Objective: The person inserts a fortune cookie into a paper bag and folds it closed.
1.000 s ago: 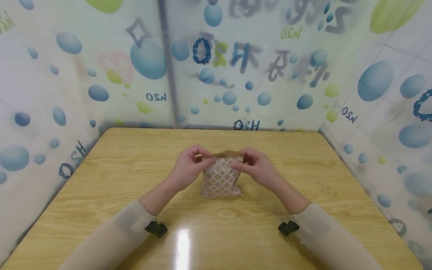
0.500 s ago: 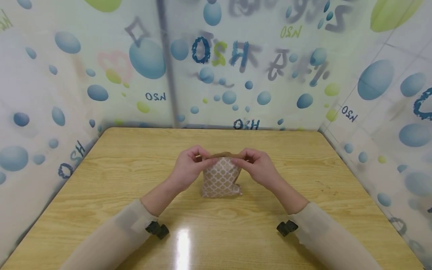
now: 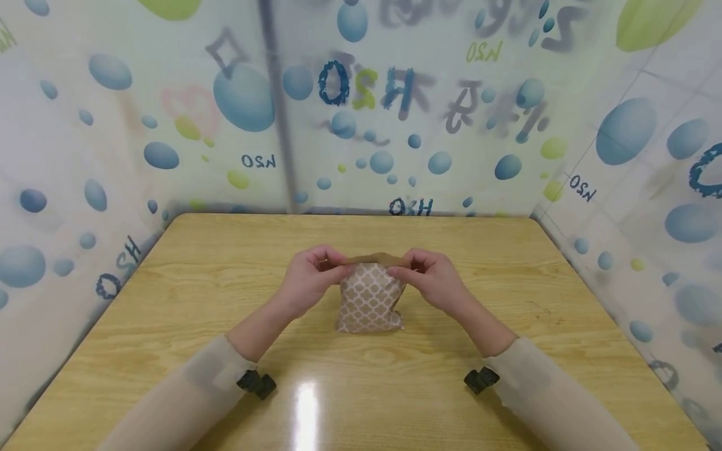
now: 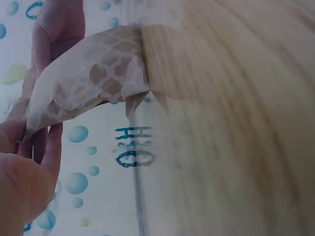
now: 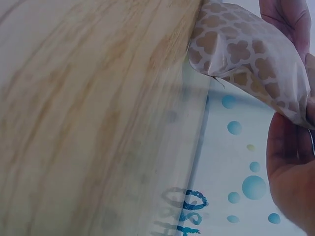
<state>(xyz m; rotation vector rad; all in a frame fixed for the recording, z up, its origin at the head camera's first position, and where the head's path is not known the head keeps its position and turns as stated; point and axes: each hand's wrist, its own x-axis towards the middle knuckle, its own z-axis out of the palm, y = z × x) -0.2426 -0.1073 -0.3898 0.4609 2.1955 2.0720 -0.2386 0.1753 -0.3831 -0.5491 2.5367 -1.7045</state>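
A brown paper bag (image 3: 369, 300) with a white lattice pattern stands upright on the wooden table, its top edge folded toward the front. My left hand (image 3: 310, 275) pinches the left end of that top edge, thumb in front and fingers behind. At the other end my right hand (image 3: 431, 279) pinches the edge the same way. Seen from the left wrist, the bag (image 4: 106, 69) bulges at its middle and its bottom rests on the tabletop. In the right wrist view the paper bag (image 5: 246, 54) shows a creased side fold. What it contains is hidden.
The wooden table (image 3: 197, 288) reaches back to a wall (image 3: 361, 138) printed with blue and green bubbles and lettering. Side walls close in on the left and right. A small black device (image 3: 256, 383) sits at the left cuff, another black device (image 3: 482, 380) at the right.
Both thumbs have come onto the bag's top edge, which has gone from standing up to folded over. The left hand has lately shifted slightly outward to the left.
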